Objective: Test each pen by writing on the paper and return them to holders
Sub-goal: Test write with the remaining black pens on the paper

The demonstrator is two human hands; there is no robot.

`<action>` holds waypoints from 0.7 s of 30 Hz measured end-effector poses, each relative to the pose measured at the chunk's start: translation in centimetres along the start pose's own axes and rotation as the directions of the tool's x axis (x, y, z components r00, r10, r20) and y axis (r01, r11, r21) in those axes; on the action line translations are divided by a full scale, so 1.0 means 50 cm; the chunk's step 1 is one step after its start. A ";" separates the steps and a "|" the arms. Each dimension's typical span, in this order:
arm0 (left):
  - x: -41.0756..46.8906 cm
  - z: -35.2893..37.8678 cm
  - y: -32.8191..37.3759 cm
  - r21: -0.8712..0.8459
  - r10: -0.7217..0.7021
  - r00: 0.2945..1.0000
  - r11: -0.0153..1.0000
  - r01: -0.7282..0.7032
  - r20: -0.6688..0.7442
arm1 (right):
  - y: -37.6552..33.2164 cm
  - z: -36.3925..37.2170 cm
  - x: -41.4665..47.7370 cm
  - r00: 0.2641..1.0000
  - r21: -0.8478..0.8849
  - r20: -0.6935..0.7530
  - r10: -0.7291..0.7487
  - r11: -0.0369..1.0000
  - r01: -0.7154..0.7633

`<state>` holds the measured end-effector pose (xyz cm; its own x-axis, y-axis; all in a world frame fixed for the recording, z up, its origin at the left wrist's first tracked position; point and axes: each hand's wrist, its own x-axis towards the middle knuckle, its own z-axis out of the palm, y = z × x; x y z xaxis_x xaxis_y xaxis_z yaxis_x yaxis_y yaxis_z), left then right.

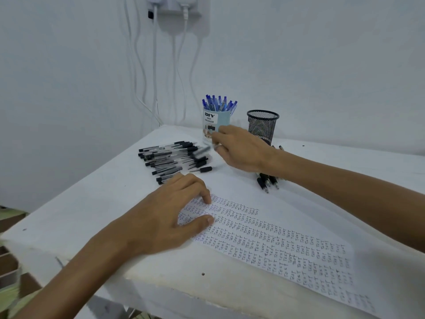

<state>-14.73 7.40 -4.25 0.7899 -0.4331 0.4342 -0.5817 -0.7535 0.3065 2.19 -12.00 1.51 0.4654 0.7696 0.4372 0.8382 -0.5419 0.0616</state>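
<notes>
The paper [287,249] lay near the table's [96,199] front edge, with a bare strip of tabletop between it and the black pens [170,157]. The left hand [165,217] pressed the paper with loosely spread fingertips. The right hand [241,150] reached over the pile's end, beside the blue holder [216,125] and mesh cup [262,125]. It was blurred, so its grip could not be told.
</notes>
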 end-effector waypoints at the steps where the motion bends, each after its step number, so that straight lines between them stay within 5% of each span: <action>1: 0.000 0.000 0.000 0.000 -0.002 1.000 1.000 0.002 -0.001 | 0.000 -0.001 -0.008 0.999 0.009 -0.027 0.036 0.999 -0.036; 5: 0.001 0.000 0.001 -0.005 -0.007 1.000 1.000 0.007 0.000 | -0.009 -0.013 -0.020 0.980 0.177 -0.025 0.197 0.966 -0.189; 14: 0.000 -0.001 0.001 0.000 -0.011 1.000 1.000 0.011 0.001 | -0.019 -0.034 -0.071 0.968 0.325 -0.066 0.243 0.922 -0.210; 21: -0.001 -0.001 0.001 -0.001 -0.016 1.000 1.000 0.016 0.005 | -0.036 -0.049 -0.124 0.901 0.649 -0.088 0.426 0.710 -0.272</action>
<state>-14.81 7.38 -4.23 0.8003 -0.4233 0.4247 -0.5689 -0.7598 0.3147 -2.92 -16.61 0.86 0.7508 0.4327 0.4992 0.6534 -0.3751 -0.6576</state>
